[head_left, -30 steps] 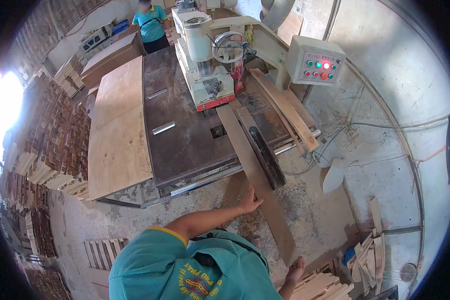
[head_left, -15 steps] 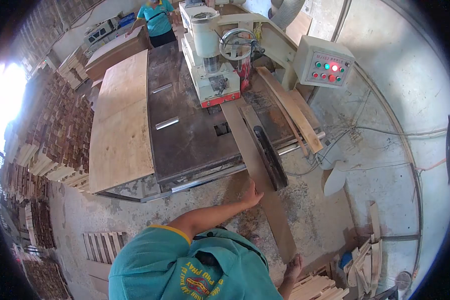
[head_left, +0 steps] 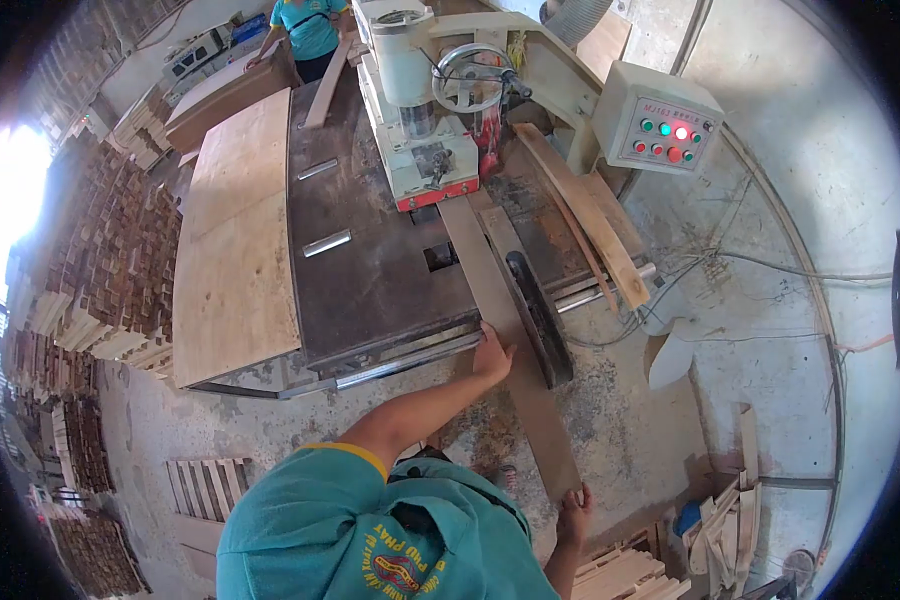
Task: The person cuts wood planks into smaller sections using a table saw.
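Black fence [head_left: 538,322] flanks board [head_left: 542,425], left grip [head_left: 493,354] spread along edge, right grip [head_left: 574,508] pinching end.

board [head_left: 483,265] on table [head_left: 380,290], panel [head_left: 235,240] left (alongside)

Machine table [head_left: 375,255], dark top | long board [head_left: 505,310], centre to 5 o'clock, overhanging near edge | black guide [head_left: 538,325], alongside, 4 o'clock | loose wooden strips [head_left: 592,222], 3 o'clock | narrow board [head_left: 327,88], 11 o'clock
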Demonstrator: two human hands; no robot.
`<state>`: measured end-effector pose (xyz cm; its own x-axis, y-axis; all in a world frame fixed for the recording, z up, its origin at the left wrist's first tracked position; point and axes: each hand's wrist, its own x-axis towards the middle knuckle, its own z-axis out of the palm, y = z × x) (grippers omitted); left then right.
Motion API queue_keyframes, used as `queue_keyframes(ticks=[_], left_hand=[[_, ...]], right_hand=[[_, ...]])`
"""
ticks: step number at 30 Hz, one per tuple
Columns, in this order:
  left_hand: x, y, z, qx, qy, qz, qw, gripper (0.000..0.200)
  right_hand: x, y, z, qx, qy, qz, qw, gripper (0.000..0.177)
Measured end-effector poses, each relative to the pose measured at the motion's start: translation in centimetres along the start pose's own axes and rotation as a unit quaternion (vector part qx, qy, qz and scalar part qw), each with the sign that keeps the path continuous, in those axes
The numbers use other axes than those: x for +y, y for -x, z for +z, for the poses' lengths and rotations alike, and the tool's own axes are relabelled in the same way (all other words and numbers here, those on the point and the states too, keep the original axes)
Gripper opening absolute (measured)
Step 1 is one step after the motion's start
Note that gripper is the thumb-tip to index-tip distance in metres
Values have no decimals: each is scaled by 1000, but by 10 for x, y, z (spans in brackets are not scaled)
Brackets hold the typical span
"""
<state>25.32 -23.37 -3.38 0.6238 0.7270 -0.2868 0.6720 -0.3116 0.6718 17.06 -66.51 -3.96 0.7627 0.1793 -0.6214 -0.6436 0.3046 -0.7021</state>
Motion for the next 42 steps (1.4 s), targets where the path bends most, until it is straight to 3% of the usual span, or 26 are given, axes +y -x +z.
queue_keyframes(ticks=[3, 11, 13, 24, 27, 30, 32, 34, 35, 38, 42], left_hand=[[-4, -26, -4, 27, -19, 0, 999, 99], [-4, -88, -36, 65, -82, 12, 994, 95], [-6, -101, -44, 93, -106, 53, 989, 93], [-4, -185, -92, 51, -148, -7, 988, 98], [-11, -214, -100, 53, -148, -18, 987, 100], [-20, -243, -104, 69, -143, -21, 987, 99], [-26, -243, -112, 89, -139, -13, 986, 98], [-25, -230, -127, 174, -99, 64, 978, 93], [-32, -222, -132, 173, -97, 63, 978, 93], [-58, -179, -156, 220, -45, 181, 957, 77], [-130, -82, -210, 243, -12, 166, 956, 53]], right_hand=[[2, -14, 22, 6, 48, 10, 999, 53], [3, -48, 90, -10, 5, 31, 999, 54], [9, -59, 100, -19, 10, 28, 999, 54], [35, -102, 181, 2, 38, -16, 999, 50], [42, -110, 203, 36, 106, -34, 993, 48], [47, -109, 221, 44, 150, 7, 988, 45], [49, -106, 226, 0, 109, 85, 990, 44], [50, -89, 219, -29, 126, 71, 989, 45], [51, -78, 213, -61, 142, 59, 986, 46], [64, -49, 164, -40, 204, 66, 976, 47], [103, -20, 58, 63, 194, 127, 971, 52]])
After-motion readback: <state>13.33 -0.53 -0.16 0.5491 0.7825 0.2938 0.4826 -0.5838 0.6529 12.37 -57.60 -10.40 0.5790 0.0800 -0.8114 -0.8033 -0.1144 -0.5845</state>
